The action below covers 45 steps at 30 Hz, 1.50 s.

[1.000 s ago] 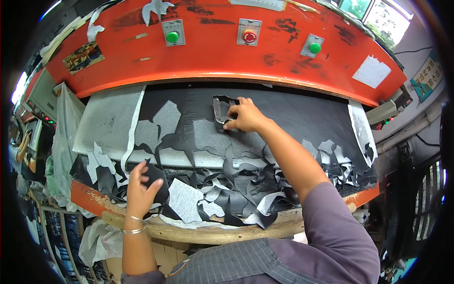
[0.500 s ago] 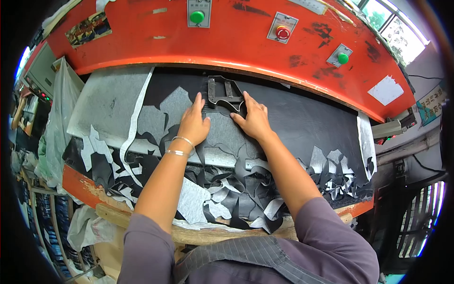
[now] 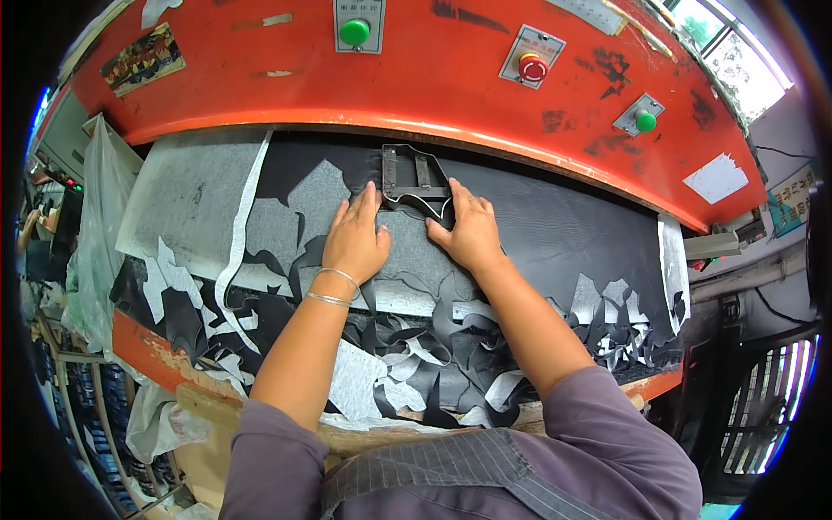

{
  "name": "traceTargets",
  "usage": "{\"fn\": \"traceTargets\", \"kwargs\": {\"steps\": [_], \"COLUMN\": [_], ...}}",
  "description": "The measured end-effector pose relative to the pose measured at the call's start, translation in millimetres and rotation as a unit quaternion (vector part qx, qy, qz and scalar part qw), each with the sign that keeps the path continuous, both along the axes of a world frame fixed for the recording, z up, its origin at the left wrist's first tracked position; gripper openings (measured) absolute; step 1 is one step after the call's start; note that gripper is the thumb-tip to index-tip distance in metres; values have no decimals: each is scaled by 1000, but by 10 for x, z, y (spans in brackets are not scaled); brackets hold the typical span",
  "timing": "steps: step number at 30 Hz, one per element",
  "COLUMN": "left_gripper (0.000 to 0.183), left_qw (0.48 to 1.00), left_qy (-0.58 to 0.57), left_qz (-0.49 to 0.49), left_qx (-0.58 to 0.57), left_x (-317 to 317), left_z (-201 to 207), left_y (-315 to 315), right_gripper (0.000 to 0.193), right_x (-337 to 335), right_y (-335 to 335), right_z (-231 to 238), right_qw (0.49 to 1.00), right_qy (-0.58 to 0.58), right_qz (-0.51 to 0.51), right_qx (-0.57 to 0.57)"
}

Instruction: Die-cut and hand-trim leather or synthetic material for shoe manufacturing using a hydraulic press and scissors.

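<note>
Head view: metal frame [image 3: 423,173] on black sheet [image 3: 546,212]

The frame lies near the lower edge of the red panel [image 3: 425,82]. The left hand [image 3: 356,241] flanks its near left corner, the right hand [image 3: 471,230] its near right, seemingly to steady it. Each grip is wide, closed around nothing. Black and pale scraps [image 3: 355,374] crowd the near side. Small printed labels [image 3: 359,11] surround the panel's buttons [image 3: 532,68]; no brand stands out.

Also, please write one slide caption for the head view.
Left hand and right hand flank a dark open frame on a black sheet, with scraps heaped in front.
</note>
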<state>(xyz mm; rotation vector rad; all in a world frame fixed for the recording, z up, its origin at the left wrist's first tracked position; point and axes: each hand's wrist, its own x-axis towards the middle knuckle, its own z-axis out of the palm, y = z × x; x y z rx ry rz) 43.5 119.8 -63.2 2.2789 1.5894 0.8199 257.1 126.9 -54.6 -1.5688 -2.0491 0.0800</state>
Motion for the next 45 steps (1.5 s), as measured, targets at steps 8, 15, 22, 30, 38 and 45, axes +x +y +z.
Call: {"fn": "traceTargets", "kwargs": {"steps": [8, 15, 22, 30, 38, 45], "left_gripper": [44, 20, 24, 15, 16, 15], "left_qw": [981, 912, 976, 989, 999, 927], "left_qy": [-191, -138, -142, -4, -9, 51], "left_qz": [41, 63, -26, -95, -51, -197], "left_qx": [2, 382, 163, -114, -17, -314], "left_x": [-233, -235, -378, -321, -246, -463], "left_z": [408, 1795, 1450, 339, 277, 657], "left_y": [-46, 117, -1128, -3230, -3175, -2625], "right_gripper": [71, 68, 40, 55, 34, 40], "right_x": [499, 1760, 1384, -147, -432, -197], "right_y": [-160, 11, -987, -3312, -3406, -2233], "right_z": [869, 1957, 1420, 317, 254, 872], "right_qw": [922, 761, 861, 942, 973, 875], "right_qy": [346, 136, 254, 27, -58, -50], "right_qz": [-38, -356, -116, 300, 184, 240], "right_qx": [167, 526, 425, -150, -129, -417]}}
